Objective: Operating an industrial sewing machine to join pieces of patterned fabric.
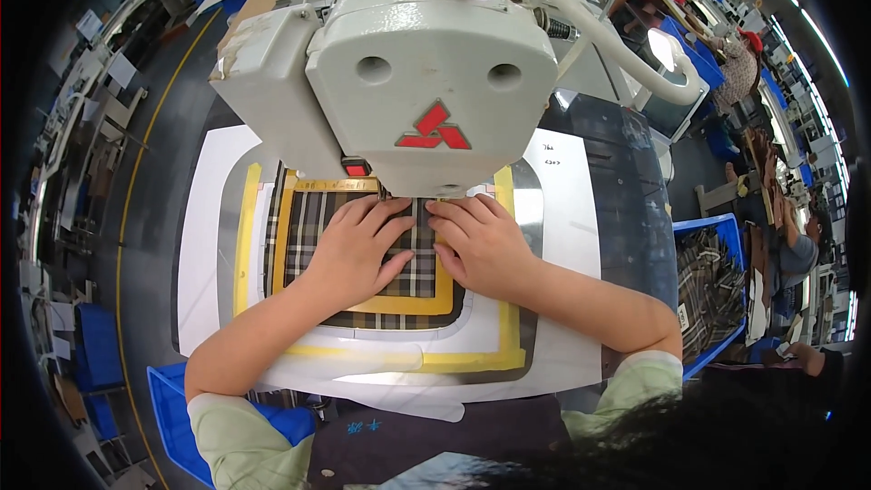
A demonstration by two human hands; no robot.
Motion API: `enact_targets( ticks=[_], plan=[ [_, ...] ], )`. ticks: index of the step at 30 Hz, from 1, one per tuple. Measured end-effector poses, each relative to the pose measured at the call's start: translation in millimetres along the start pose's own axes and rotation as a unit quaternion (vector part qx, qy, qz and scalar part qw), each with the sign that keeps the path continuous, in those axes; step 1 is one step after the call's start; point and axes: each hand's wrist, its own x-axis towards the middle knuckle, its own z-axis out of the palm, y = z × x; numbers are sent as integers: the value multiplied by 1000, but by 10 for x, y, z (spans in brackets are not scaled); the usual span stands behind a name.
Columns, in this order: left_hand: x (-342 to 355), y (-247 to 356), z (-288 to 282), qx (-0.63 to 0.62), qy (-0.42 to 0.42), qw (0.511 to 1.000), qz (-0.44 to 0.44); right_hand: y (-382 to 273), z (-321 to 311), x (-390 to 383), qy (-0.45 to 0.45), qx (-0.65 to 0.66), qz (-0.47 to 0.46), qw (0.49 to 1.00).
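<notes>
A grey, black and white plaid fabric piece point(313, 218) lies flat inside a yellow rectangular frame point(399, 305), below the head of a large white industrial sewing machine point(435, 73). On the fabric rests my left hand point(352, 254), palm down with its fingers spread toward the needle area. My right hand point(483, 249) lies across the fabric's right part and the frame's right side, fingers also stretched out. Both hands press from above and grasp nothing. The needle is mostly hidden by the machine head, just beyond my fingertips.
A white sheet point(572, 263) with yellow tape strips point(318, 358) surrounds the frame on the dark machine table point(635, 200). Blue bins stand at both sides; the right bin point(730, 259) holds plaid pieces point(708, 286). Behind are workbenches and a person point(737, 73).
</notes>
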Motion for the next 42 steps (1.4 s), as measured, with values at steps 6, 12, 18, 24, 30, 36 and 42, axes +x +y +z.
enact_targets(
  ticks=[6, 12, 18, 24, 30, 36, 42],
  plan=[
    [-24, -15, -14, 4, 0, 1000, -3, -92, -106, -96, -36, 46, -15, 998],
    [-17, -68, 3, 6, 13, 1000, -2, -336, -166, -302, -82, 28, -61, 994],
    [-28, -25, -42, -116, -40, 989, 88, -419, -205, -340, -91, -45, -97, 990],
    [-38, 6, -56, -119, -47, 990, 56, -424, -142, -358, -69, -6, -74, 995],
    [-39, 2, -58, -128, -59, 989, 51, -474, -143, -303, -65, -33, -84, 994],
    [-44, -4, -140, -110, -68, 989, 76, -471, -152, -298, -60, -26, -80, 995],
    [-161, 23, -189, -76, -91, 990, 79, -484, -131, -304, -62, -35, -92, 993]
  ],
)
